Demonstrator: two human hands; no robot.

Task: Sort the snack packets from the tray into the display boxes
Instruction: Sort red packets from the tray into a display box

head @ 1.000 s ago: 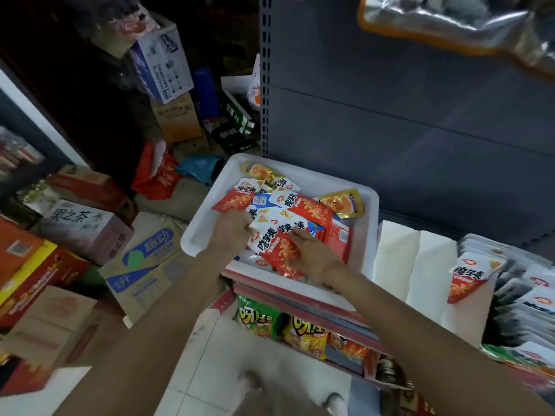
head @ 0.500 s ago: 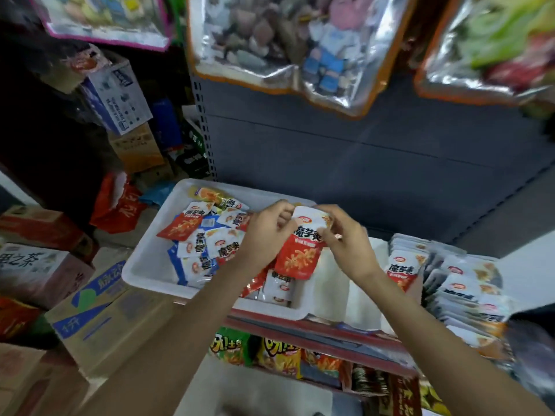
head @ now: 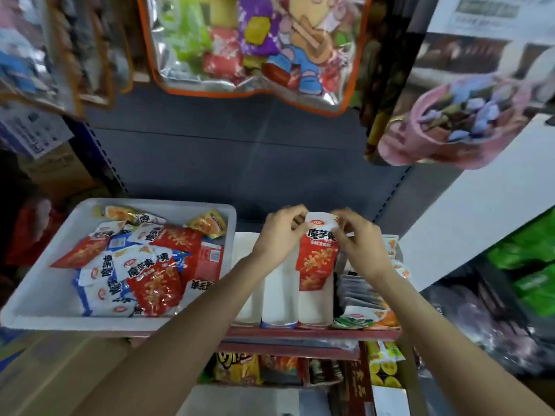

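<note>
A red-and-white snack packet [head: 316, 256] hangs upright over the white display boxes [head: 277, 298] on the shelf. My left hand [head: 277, 235] pinches its top left corner and my right hand [head: 359, 241] pinches its top right corner. To the left sits the white tray [head: 36, 298], with several red, white, blue and yellow packets [head: 150, 265] heaped in it. The display box at the right [head: 365, 298] holds a row of packets standing on edge.
Large clear bags of sweets [head: 249, 46] hang overhead against the grey back panel. A pink bag [head: 456, 127] hangs at the right. Cardboard boxes [head: 45, 376] stand below the tray. Lower shelf snacks [head: 237, 367] show under the shelf edge.
Both hands lifted one red-and-white packet out of the tray and carried it rightward, so it now hangs over the display boxes. The head view has swung right and upward.
</note>
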